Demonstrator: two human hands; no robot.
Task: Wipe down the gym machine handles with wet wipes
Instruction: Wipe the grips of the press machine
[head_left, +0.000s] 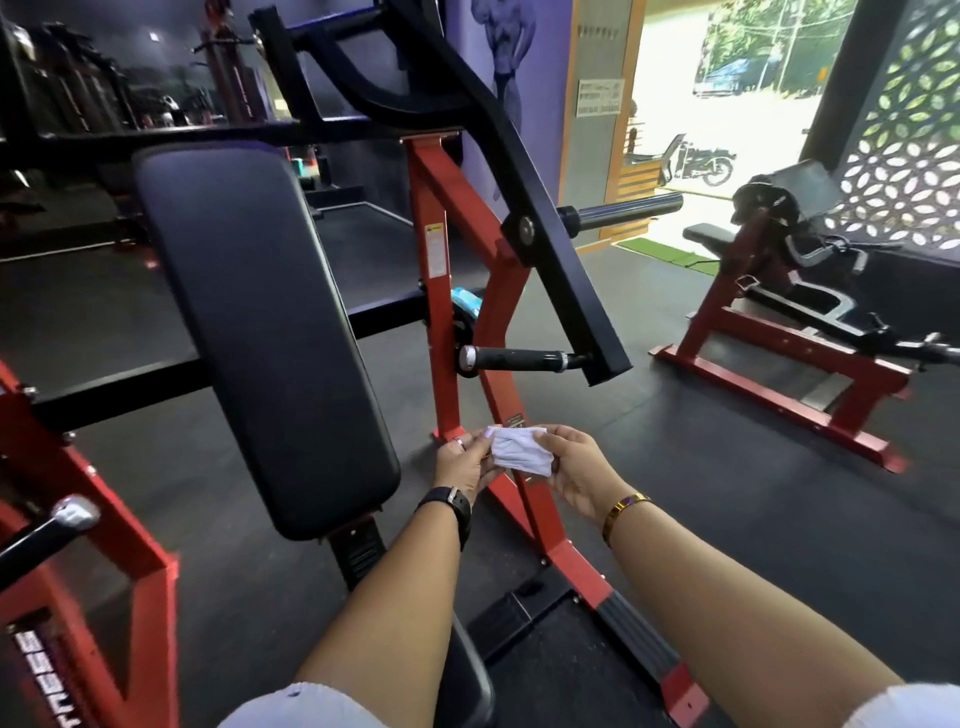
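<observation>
Head view: left hand (462, 465) and right hand (579, 475) each pinch an edge of the folded white wipe (519, 452). The black handle (511, 359) lies crosswise straight beyond the wipe, apart from it and about equally near either hand.

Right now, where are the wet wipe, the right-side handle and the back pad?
wet wipe (519, 453): head view, middle of the crumpled white sheet.
handle (514, 359): head view, middle of its black grip.
back pad (260, 322): head view, centre of the black cushion.
</observation>
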